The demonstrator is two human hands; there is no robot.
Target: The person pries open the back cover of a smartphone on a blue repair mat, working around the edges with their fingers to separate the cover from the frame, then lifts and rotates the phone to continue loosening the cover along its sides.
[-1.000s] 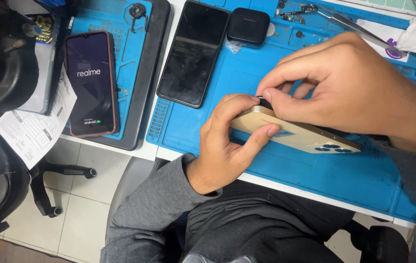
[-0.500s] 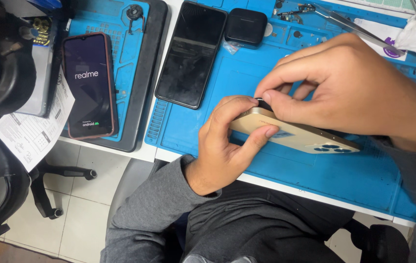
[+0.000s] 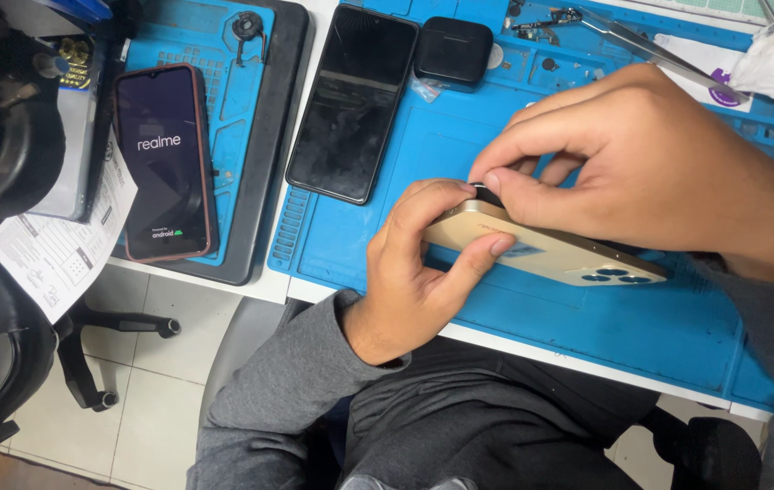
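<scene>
1. We see our left hand [image 3: 414, 272] clasped around the near end of a gold phone [image 3: 541, 249], thumb along its lower edge and fingers curled over the top. The phone is held tilted on its long edge, camera cluster facing us, just above the blue work mat [image 3: 514, 318] on the tabletop.
2. Our right hand [image 3: 641, 172] pinches a small dark part [image 3: 485, 192] at the phone's upper edge, between thumb and fingertips; what the part is, we cannot tell.
3. The left grip rests mostly on the phone's smooth edges. If the pinch tugs or presses sideways, we judge the phone could twist out and drop onto the mat.
4. The dark part is tiny. A slipping pinch could let it fall among the loose bits near the tweezers [image 3: 650, 50] and be hard to find.
5. Too hard a pull could bend or snap the part.
6. A black phone [image 3: 350, 100] and a dark earbud case [image 3: 453, 50] lie just beyond our hands; a sudden jerk could knock them. The lit phone [image 3: 165, 163] on the left mat lies well apart.
</scene>
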